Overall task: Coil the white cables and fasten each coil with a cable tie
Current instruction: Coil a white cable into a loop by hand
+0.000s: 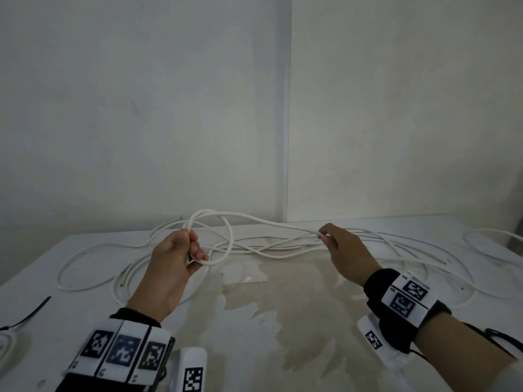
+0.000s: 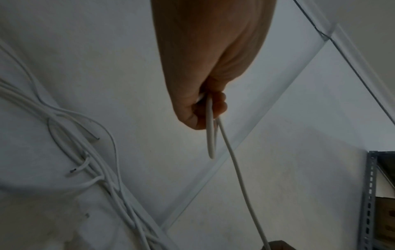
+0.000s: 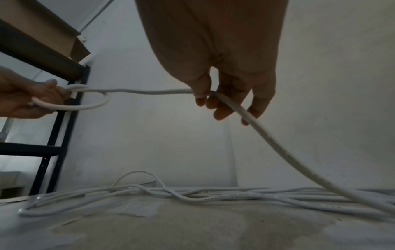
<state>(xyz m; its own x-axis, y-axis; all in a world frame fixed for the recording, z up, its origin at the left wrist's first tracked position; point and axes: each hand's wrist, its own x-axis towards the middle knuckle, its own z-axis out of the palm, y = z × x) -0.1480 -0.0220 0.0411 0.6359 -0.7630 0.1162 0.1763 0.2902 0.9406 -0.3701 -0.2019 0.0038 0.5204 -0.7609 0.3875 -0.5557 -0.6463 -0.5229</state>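
Where both hands point(image 1: 181, 250) grip it, the white cable point(image 1: 271, 223) loops once.

Above a white, stained tabletop point(image 1: 283, 321), the left hand point(image 1: 175, 258) grips a small loop of thin white round cable point(image 1: 226, 236), while the right hand point(image 1: 343, 250) pinches its run. More loose white cables point(image 1: 368, 250) sprawl behind; a black cable tie point(image 1: 31, 314) lies far left.

Count: 2 hands, left point(image 1: 172, 257) and right point(image 1: 343, 250), both on 1 white cable point(image 1: 263, 220) held between them. 1 loop point(image 1: 215, 236) in the left hand. Loose white cables point(image 1: 283, 247) on the worktop point(image 1: 283, 321): several, tangled, exact number can't tell. 1 black cable tie point(image 1: 31, 314) at left edge.
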